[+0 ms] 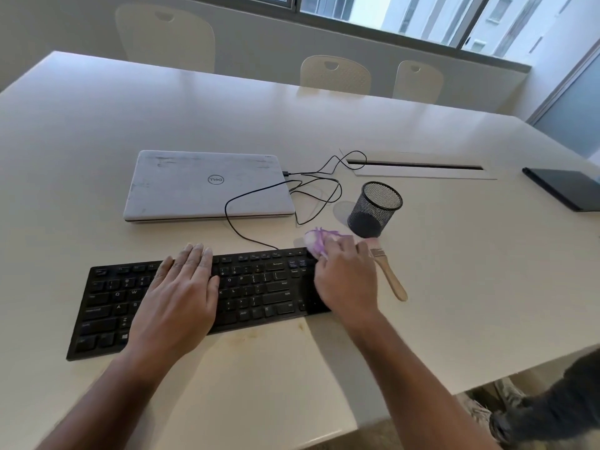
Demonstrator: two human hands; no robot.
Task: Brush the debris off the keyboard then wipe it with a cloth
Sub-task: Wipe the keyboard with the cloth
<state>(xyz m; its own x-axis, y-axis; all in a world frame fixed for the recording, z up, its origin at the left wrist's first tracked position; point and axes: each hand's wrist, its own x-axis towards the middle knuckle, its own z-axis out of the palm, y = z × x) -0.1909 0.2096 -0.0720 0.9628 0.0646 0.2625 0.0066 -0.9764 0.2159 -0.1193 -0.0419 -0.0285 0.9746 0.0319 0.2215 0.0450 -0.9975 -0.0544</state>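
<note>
A black keyboard (259, 287) lies on the white table (454, 287) in front of me. My left hand (181, 293) rests flat on its left-middle keys with the fingers straight. My right hand (347, 280) covers the keyboard's right end and presses a white and purple cloth (315, 240) against the top right corner; the hand is blurred. A brush (391, 277) with a wooden handle lies on the table just right of the keyboard, its bristle end partly hidden behind my right hand.
A closed white laptop (207, 186) sits behind the keyboard, with black cables (311, 193) looping to its right. A black mesh pen cup (375, 209) stands behind my right hand. A dark flat device (565, 188) lies at the far right. Chairs (334, 74) line the far side.
</note>
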